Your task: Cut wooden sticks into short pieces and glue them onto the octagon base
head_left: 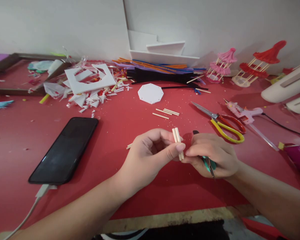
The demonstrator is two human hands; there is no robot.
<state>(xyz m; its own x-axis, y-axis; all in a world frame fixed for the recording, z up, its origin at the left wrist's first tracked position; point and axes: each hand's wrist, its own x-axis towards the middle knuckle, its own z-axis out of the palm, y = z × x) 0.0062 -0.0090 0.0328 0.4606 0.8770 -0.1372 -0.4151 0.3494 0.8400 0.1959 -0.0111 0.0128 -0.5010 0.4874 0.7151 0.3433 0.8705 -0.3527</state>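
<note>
My left hand [152, 150] pinches two short wooden sticks [176, 135] side by side between thumb and fingers, tilted and nearly upright. Against their lower ends rest the fingertips of my right hand [212, 155]. That hand is also curled round a hand tool with teal and black parts and a metal tip [210, 166]; most of it is hidden in the palm. Several cut wooden sticks [165, 112] lie beyond my hands, and the ends of others [129, 146] poke out beside my left hand. Further back sits a white octagonal foam board piece [150, 93] with small dots near its edge.
Scissors [217, 116] with red and yellow handles and a pink glue gun [243, 111] lie right. A phone [65, 150] on a cable lies left. Foam scraps [90, 80], pipe cleaners [160, 68], and pink [221, 65] and red [260, 63] small tiered models stand behind.
</note>
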